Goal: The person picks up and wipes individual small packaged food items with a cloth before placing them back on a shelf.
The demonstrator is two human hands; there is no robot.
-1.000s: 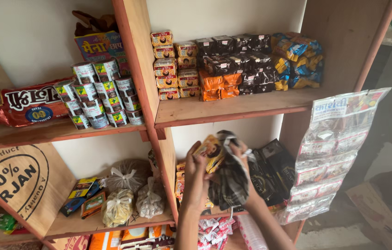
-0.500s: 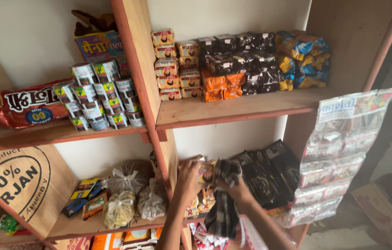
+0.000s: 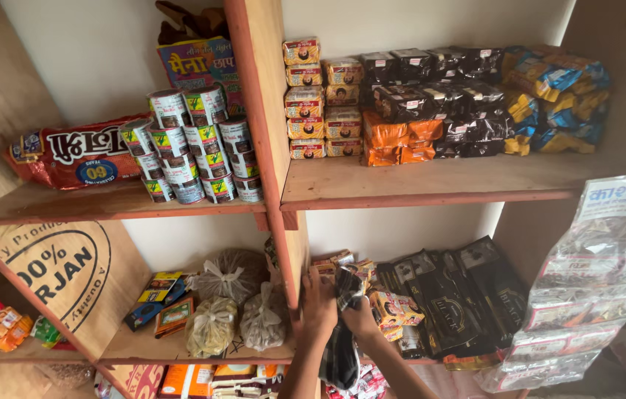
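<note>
My left hand (image 3: 318, 307) and my right hand (image 3: 363, 319) are both closed on a dark checked cloth (image 3: 342, 340) that hangs down between them. They are raised in front of the lower right shelf (image 3: 409, 360), beside the wooden upright divider (image 3: 272, 155). Small yellow and orange packets (image 3: 390, 307) lie just right of my right hand. Black glossy packs (image 3: 450, 299) stand further right on the same shelf.
The upper right shelf (image 3: 431, 185) carries stacked small boxes, orange and black packs and blue-yellow packets. Left of the divider are stacked tins (image 3: 195, 148), a long red packet (image 3: 76, 155) and tied clear bags (image 3: 217, 318). Hanging sachet strips (image 3: 601, 273) cover the right side.
Both hands have dropped from shelf height with the cloth, which now hangs low between them. The camera has moved closer to the shelves.
</note>
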